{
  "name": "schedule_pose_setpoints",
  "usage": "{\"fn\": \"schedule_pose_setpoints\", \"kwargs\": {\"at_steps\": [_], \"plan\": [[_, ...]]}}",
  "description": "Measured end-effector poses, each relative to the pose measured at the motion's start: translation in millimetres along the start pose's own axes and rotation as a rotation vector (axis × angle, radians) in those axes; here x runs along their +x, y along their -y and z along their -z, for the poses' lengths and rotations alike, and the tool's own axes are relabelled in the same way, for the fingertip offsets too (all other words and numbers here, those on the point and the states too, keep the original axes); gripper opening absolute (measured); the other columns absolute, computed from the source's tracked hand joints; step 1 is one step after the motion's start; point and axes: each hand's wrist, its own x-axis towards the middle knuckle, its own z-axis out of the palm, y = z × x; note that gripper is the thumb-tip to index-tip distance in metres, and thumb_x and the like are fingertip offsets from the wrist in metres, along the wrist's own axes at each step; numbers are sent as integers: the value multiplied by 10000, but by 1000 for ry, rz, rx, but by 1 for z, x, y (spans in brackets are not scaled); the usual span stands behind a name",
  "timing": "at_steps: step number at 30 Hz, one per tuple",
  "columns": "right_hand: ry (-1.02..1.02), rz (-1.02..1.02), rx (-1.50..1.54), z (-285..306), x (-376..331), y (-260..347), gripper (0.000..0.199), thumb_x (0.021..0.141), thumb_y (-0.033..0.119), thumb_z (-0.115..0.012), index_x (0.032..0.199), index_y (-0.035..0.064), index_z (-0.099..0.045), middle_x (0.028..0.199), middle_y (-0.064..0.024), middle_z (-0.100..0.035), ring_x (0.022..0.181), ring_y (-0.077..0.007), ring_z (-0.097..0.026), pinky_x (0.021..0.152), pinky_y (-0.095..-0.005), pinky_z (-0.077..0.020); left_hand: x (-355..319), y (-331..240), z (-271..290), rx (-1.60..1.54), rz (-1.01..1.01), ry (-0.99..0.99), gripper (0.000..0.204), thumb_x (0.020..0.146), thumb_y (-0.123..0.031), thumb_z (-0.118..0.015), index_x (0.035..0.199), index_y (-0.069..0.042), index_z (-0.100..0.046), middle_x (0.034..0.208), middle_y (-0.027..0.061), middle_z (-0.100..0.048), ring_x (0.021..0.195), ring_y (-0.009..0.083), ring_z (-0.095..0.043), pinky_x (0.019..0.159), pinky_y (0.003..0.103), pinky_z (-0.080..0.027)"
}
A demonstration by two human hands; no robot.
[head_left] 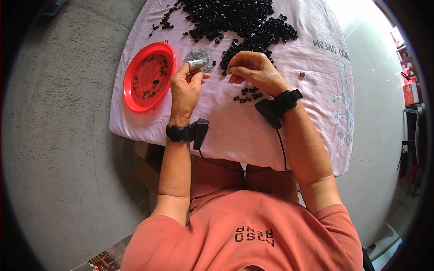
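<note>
My left hand pinches a short silvery cylinder between thumb and fingers, just over a small heap of thin, silvery-grey pins or strips. To its right, my right hand has thumb and forefinger pressed together; whatever may be between them is too small to make out. A large pile of small black pieces spreads beyond both hands. Below the right hand lies a little group of black square-looking pieces. On the left, a red round tray holds scattered black pieces.
A pale pink printed cloth covers the table before me. One small brownish piece lies apart at the right. Each wrist wears a black strapped device, with dark cables running down toward my lap. Shelved items stand at the far right.
</note>
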Motion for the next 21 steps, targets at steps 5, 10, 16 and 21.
{"fn": "schedule_pose_setpoints", "kwargs": {"at_steps": [5,10,16,21], "plan": [[40,-8,-26,-4,1,-2,139,966,102,-651,1048,-6,-678,860,-47,-703,784,-116,-702,700,-245,-579,-7,-14,-19,-157,18,-5,229,945,6,-597,1161,-2,-669,1000,53,-716,895,138,-694,749,243,-514],[28,-28,-52,-5,1,-3,145,960,104,-664,1049,-9,-681,855,-41,-703,767,-110,-700,677,-238,-581,-9,-21,-38,-140,-61,-58,201,935,21,-608,1123,0,-673,963,57,-703,842,117,-672,748,262,-539],[8,26,-31,-5,1,-5,174,947,149,-698,1003,-14,-680,805,-67,-714,703,-110,-700,621,-235,-562,-9,-22,-47,-21,-113,-105,199,908,38,-618,1095,5,-676,914,65,-691,807,119,-651,735,265,-537],[11,-10,-69,-5,0,-2,127,944,111,-688,1002,-1,-694,830,-37,-701,725,-99,-687,654,-238,-581,-9,-18,-50,30,-143,-119,208,890,48,-612,1085,11,-675,887,70,-680,782,126,-645,722,270,-533]]}}
